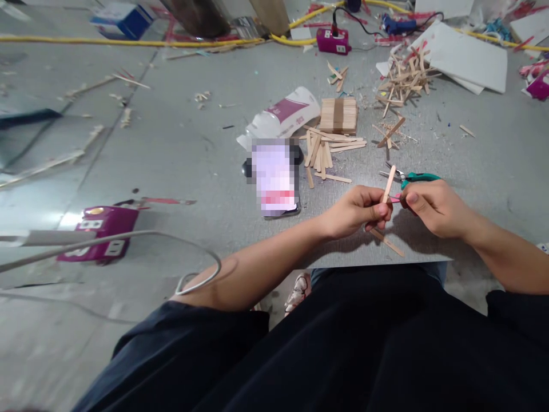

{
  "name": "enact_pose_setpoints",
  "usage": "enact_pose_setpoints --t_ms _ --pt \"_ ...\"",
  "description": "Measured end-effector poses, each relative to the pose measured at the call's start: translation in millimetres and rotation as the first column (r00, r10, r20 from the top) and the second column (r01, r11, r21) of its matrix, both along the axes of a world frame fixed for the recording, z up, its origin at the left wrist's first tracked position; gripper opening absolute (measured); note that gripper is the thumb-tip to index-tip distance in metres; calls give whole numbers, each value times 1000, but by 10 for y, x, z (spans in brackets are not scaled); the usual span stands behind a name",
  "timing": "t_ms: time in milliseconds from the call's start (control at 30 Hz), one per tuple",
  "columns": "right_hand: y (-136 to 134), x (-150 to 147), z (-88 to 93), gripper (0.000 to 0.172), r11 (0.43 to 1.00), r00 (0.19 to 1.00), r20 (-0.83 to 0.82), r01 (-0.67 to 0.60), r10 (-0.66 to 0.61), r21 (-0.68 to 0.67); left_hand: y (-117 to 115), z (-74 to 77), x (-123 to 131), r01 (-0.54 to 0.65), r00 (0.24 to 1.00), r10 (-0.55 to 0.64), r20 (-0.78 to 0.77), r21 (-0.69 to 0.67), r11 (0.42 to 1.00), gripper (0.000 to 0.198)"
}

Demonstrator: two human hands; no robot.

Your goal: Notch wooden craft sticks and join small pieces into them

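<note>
My left hand (359,210) pinches a wooden craft stick (390,182), which stands tilted upright between thumb and fingers. Close beside it, my right hand (437,207) is closed on a slim pink tool (395,199) whose tip meets the lower part of the stick; my fingers hide most of it, so its kind is unclear. Just behind my right hand lie pliers with teal handles (422,177), jaws pointing left. Another craft stick (388,242) lies flat on the table beneath my hands.
Loose craft sticks (317,150) and a banded stack of sticks (338,116) lie ahead, near a white plastic bag (285,111) and a phone (277,177). A stick pile (407,74) touches white boards (467,54). A cable (171,232) crosses my left forearm near a purple power strip (107,232).
</note>
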State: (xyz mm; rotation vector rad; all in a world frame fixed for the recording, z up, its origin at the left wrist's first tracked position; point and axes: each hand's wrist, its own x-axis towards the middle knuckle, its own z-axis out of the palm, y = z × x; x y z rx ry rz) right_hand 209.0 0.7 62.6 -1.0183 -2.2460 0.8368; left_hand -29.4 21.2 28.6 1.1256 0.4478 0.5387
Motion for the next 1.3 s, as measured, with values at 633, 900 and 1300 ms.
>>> enact_pose_setpoints --t_ms 633,900,1300 --pt "17 28 -96 54 997 992 106 71 -74 31 5 -24 -19 -29 1000 29 9 17 999 55" --pt "29 40 -105 56 994 989 102 102 -104 29 -1 27 -15 -50 999 50 1 27 998 58" --pt "37 50 -83 56 999 993 111 39 -42 30 6 24 -33 -48 998 50 -25 83 995 61"
